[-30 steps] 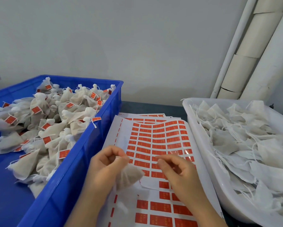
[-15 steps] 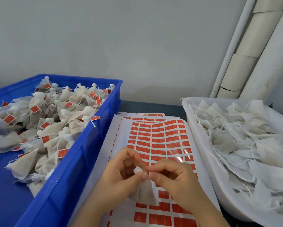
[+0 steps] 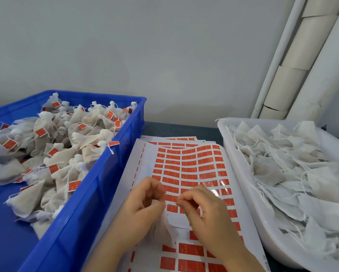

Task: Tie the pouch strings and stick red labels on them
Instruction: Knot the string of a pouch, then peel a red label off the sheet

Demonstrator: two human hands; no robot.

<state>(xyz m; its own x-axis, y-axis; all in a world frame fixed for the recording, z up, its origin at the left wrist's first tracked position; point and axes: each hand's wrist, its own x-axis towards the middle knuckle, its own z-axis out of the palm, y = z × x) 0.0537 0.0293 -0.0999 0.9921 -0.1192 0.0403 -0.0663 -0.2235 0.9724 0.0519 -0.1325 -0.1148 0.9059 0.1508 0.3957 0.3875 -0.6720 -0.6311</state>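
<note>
one faint string (image 3: 171,202) — left hand (image 3: 143,211) half-hides pouch (image 3: 159,231)

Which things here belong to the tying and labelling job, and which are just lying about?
In the job: pouch in the left hand; its string, pinched by the right hand; red label sheets; white tub of untied pouches; blue crate of labelled pouches.
Lying about: cardboard tubes and white pipe against the wall.

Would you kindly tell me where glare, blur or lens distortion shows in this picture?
Head view: glare whitens the label sheet just beyond the right hand; the pouch under the left hand is soft, its string barely visible; the wall pipe leans, probably wide-angle distortion.
</note>
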